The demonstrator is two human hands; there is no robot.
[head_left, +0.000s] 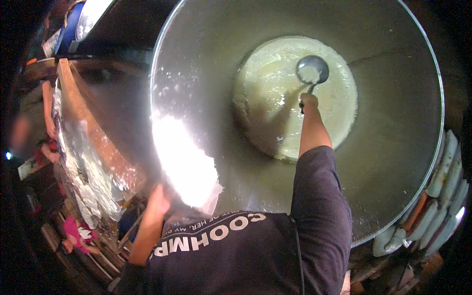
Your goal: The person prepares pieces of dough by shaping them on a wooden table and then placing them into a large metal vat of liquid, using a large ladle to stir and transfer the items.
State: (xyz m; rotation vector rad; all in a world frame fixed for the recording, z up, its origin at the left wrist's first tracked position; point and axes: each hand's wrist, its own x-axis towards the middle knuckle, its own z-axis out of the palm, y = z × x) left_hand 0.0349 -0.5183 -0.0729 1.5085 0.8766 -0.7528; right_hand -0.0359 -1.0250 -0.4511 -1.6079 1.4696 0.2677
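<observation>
My right hand [309,100] is closed round the handle of a metal ladle [322,66], reaching down into a big round metal vat [393,132]. Some pale stuff lies in the ladle's round bowl, which is over the creamy, pale yellow-white mass [265,69] at the vat's bottom. At the vat's near left rim, my left hand [158,197] grips the side of a glaring white mass [184,162] with a translucent, plastic-like edge. Strong light washes out its detail, so I cannot tell whether it is a bag or a container. White smears spot the vat's inner wall.
Left of the vat stands a wooden-edged trough [88,123] lined with plastic and coated in white stuff. Other people are beyond it, one in a pink top [76,233]. Stacked pale sacks [440,196] lie by the vat's right side. A blue container [69,29] is far left.
</observation>
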